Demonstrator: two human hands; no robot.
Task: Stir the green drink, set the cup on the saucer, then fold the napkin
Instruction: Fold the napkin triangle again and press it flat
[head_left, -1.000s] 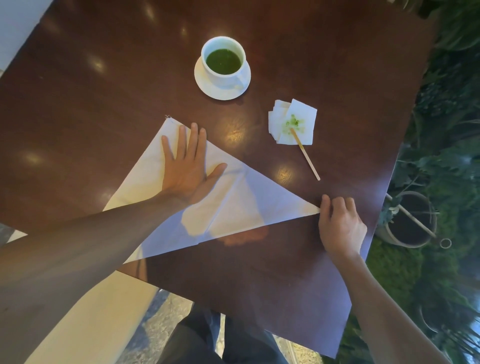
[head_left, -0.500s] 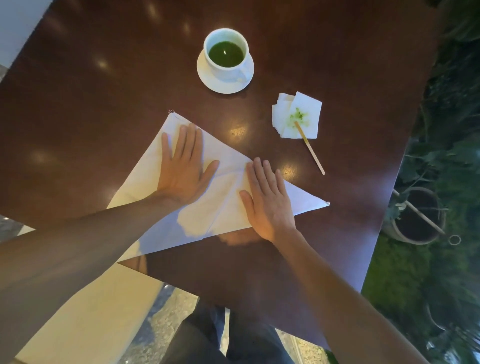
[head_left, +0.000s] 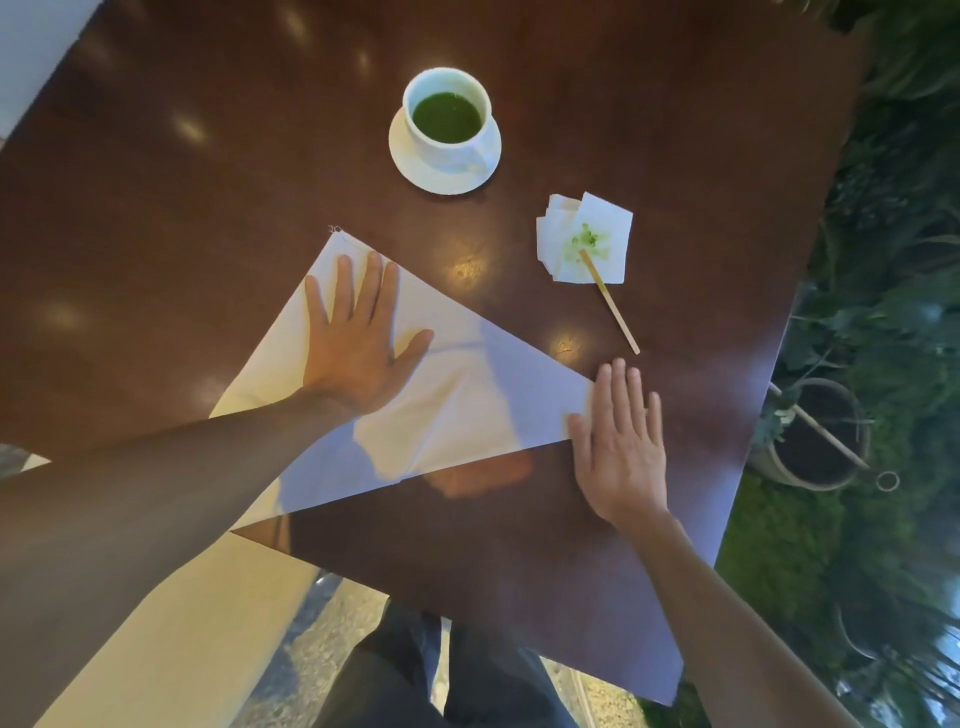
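Note:
A white cup (head_left: 451, 136) of green drink stands on its white saucer (head_left: 415, 174) at the far middle of the dark wooden table (head_left: 208, 182). Nearer me lies a white cloth napkin (head_left: 467, 395), folded into a triangle with its long edge toward me. My left hand (head_left: 358, 338) presses flat on the napkin's left part, fingers spread. My right hand (head_left: 621, 441) lies flat over the napkin's right tip, fingers together. Neither hand grips anything.
A small folded paper tissue (head_left: 587, 239) with a green stain lies right of the cup, and a wooden stir stick (head_left: 610, 301) rests partly on it. The table edge runs close on the right; a plant pot (head_left: 815, 436) and greenery stand beyond it.
My right hand slid from the napkin's middle out to its right tip, after coming in from that tip a second ago. My left hand stayed flat on the napkin.

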